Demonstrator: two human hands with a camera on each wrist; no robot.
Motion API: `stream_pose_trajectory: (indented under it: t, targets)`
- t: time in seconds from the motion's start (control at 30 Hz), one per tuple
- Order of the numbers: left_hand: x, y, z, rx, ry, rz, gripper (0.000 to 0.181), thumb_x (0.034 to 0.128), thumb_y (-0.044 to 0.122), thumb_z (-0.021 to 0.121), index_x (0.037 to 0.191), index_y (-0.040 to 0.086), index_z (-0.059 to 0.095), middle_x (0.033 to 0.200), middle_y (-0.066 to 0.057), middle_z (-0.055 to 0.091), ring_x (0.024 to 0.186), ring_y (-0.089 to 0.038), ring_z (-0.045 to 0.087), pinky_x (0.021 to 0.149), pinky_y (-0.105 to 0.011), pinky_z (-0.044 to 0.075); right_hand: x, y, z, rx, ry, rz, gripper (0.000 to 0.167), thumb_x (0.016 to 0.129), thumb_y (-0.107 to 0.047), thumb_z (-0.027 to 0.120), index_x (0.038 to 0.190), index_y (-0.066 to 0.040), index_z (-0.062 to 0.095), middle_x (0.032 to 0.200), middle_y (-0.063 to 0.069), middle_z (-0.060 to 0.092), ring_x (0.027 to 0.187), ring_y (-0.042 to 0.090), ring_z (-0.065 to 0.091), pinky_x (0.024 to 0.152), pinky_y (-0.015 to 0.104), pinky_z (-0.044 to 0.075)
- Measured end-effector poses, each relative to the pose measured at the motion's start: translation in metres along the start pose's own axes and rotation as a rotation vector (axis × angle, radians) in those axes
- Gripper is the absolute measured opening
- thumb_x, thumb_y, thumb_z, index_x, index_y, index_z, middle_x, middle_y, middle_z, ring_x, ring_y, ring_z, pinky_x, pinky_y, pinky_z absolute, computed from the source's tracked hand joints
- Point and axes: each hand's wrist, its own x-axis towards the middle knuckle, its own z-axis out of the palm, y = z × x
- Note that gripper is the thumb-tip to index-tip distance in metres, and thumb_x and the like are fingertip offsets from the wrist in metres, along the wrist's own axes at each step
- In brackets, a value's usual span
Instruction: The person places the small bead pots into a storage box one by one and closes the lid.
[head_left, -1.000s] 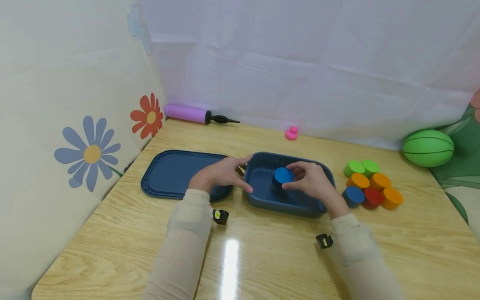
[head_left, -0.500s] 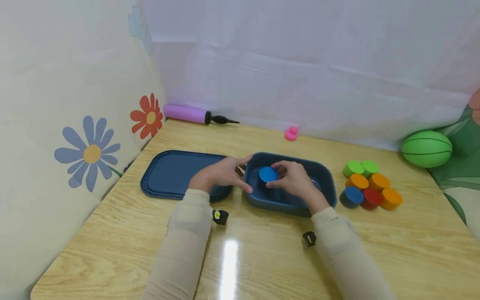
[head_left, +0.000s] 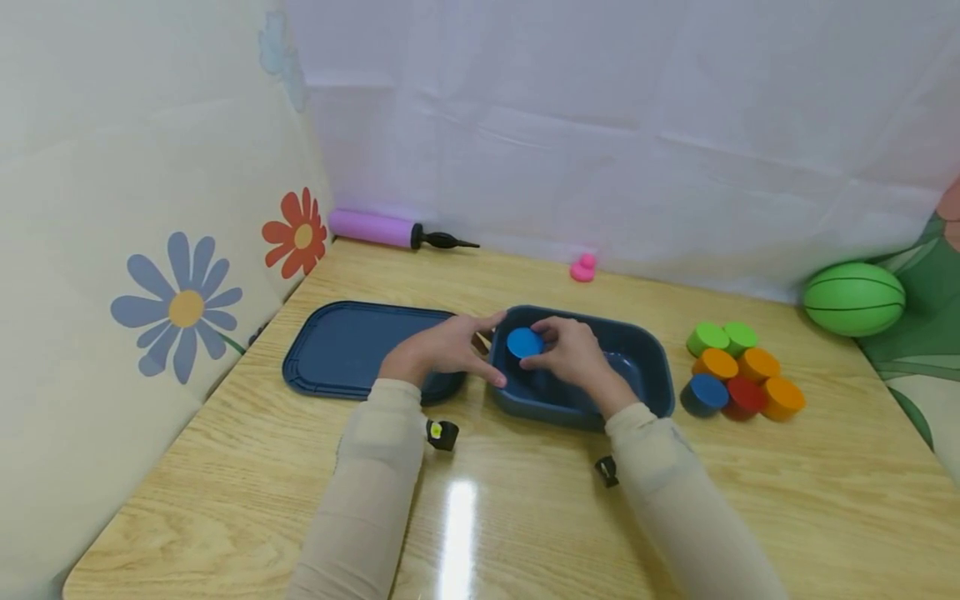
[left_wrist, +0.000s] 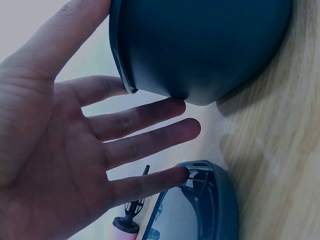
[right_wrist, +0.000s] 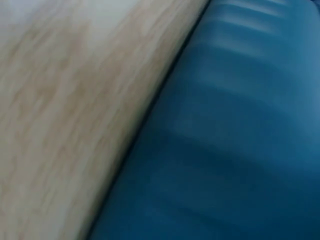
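Head view, compared with half a second ago: we list one blue cylinder [head_left: 525, 342], inside the dark blue tub [head_left: 547, 408], shifted a little further left and now close to the tub's left end. It is pinched between the thumb and fingers of the right hand [head_left: 573, 354], which has travelled with it. Whether the cylinder touches the tub's floor we cannot tell.

Left hand [head_left: 450, 343]: position unchanged, at the tub's left end; fingers spread, as we see clearly in the left wrist view. Right wrist view: tub side and bench only, blurred; no fingers shown.

Other items on the bench [head_left: 525, 517], all in their earlier places. Right of the tub, one cluster: two green cylinders [head_left: 708, 337] at the back, three orange cylinders [head_left: 759, 364], one red cylinder [head_left: 746, 398], and a second blue one [head_left: 705, 395] nearest the tub. Far right: one green ball [head_left: 855, 300]. Back edge: one pink figure [head_left: 583, 267] and one purple pump [head_left: 375, 227] with black nozzle.

Obstructions: the left hand covers the right end of a flat dark blue tray [head_left: 352, 350]; the right hand hides part of the tub's interior.
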Motion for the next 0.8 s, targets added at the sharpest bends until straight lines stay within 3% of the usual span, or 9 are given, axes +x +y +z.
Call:
stream_pose_trajectory:
  t: [0.8]
  targets:
    - [-0.0003, 0.0004, 0.0004, -0.015, 0.005, -0.009, 0.106, 0.0827, 0.030, 0.085, 0.163, 0.024, 0.016, 0.152, -0.015, 0.047, 0.129, -0.030, 0.057, 0.109, -0.047, 0.046, 0.0075, -0.0048, 0.0099, -0.021, 0.016, 0.048, 0.059, 0.083, -0.029, 0.085, 0.133, -0.004, 0.065, 0.124, 0.018, 0.070, 0.116, 0.033, 0.065, 0.100, 0.045, 0.053]
